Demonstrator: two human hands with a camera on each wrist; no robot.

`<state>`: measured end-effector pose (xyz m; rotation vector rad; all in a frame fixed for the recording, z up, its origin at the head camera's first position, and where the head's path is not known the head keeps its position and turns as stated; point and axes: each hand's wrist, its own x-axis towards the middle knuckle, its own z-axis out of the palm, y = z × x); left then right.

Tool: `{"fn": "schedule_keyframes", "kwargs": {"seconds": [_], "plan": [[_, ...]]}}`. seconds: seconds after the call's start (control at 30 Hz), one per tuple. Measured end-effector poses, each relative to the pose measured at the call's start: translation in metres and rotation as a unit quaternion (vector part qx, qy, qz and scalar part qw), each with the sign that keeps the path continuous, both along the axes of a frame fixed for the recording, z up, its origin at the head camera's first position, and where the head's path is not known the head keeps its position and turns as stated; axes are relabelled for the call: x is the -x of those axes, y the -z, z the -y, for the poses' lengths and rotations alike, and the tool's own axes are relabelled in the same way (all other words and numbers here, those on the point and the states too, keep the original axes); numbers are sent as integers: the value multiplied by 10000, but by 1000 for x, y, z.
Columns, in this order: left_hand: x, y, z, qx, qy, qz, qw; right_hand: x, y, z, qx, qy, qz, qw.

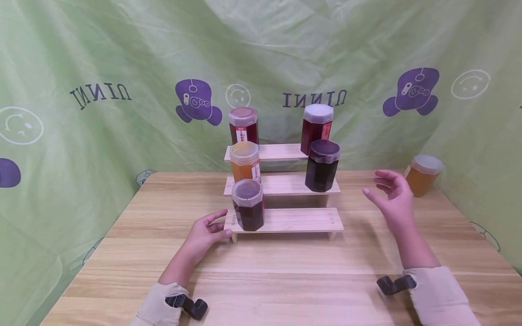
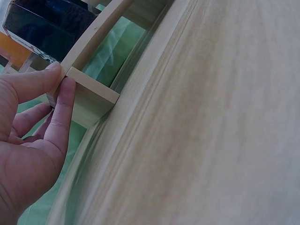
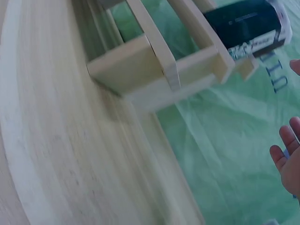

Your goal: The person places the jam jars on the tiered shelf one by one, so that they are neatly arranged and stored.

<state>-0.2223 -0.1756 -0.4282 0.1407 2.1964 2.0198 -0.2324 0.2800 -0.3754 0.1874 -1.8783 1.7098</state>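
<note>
A three-tiered wooden shelf stands on the table with several lidded jars on it. At the left end of its lowest tier, my left hand pinches the board's corner between thumb and fingers, close beside a dark jar. An orange jar is on the middle tier's left, and a dark purple jar on its right. The top tier bears two red jars, one left and one right. My right hand is raised, fingers loosely bent around nothing, near an amber jar.
The amber jar stands on the wooden table near its back right, partly behind my right hand. Green printed cloth hangs behind the table and along both sides. Dark wrist cameras are strapped over both sleeves.
</note>
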Motion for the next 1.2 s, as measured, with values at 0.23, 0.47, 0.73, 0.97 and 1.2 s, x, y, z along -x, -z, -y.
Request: {"fn": "schedule_keyframes", "kwargs": {"seconds": [0.23, 0.47, 0.73, 0.97, 1.2], "plan": [[1, 1, 0, -89, -7, 19, 10000, 3, 5, -17, -58, 273, 276, 9992], [1, 1, 0, -65, -5, 6, 10000, 4, 6, -32, 24, 547, 628, 9965], [0, 0, 1, -31, 17, -14, 10000, 5, 11, -55, 1048, 805, 873, 9874], [1, -1, 1, -39, -6, -23, 10000, 2, 14, -75, 1168, 1308, 1432, 9740], [0, -1, 1, -71, 11, 8, 10000, 1, 19, -94, 1179, 1479, 2022, 9609]]}}
